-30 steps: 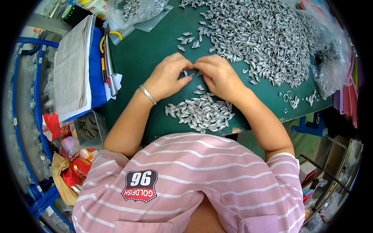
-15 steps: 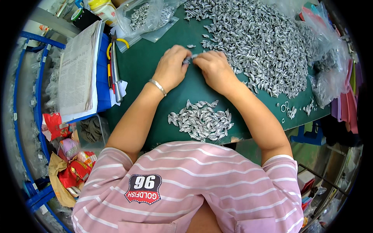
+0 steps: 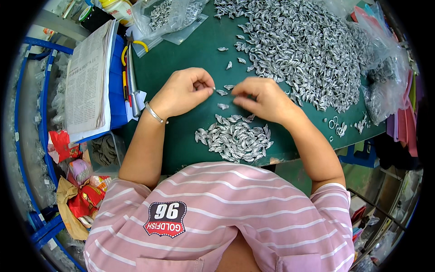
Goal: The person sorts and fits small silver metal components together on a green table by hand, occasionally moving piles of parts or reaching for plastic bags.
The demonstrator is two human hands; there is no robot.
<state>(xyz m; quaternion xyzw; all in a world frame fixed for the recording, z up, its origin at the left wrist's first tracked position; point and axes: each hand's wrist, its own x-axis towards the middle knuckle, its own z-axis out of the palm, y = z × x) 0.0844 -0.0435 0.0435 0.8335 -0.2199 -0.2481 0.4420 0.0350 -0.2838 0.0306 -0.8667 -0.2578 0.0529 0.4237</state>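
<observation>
My left hand (image 3: pixel 185 92), with a silver bangle on its wrist, is closed in a pinch above the green table (image 3: pixel 181 54). A tiny pale tip shows at its fingertips; the rest is hidden. Opposite it, my right hand (image 3: pixel 265 99) has curled fingers with the thumb apart, and I see nothing held. Between the hands lie loose silver leaf-shaped metal pieces (image 3: pixel 221 92), one of them close to the right fingertips. Another leaf piece (image 3: pixel 223 106) rests just nearer to me. A small heap of leaf pieces (image 3: pixel 238 139) sits between my forearms, close to the table's front edge.
A large pile of silver leaf pieces (image 3: pixel 308 50) covers the far right. Plastic bags (image 3: pixel 385 86) of pieces stand beside it. Small rings (image 3: pixel 333 123) lie near the right edge. At left are pliers (image 3: pixel 130 45), a newspaper stack (image 3: pixel 88 75) and a bag of pieces (image 3: pixel 170 18).
My hands were together farther up the table over a small piece; they have moved apart and nearer to me. More loose leaf pieces now show between and beyond them.
</observation>
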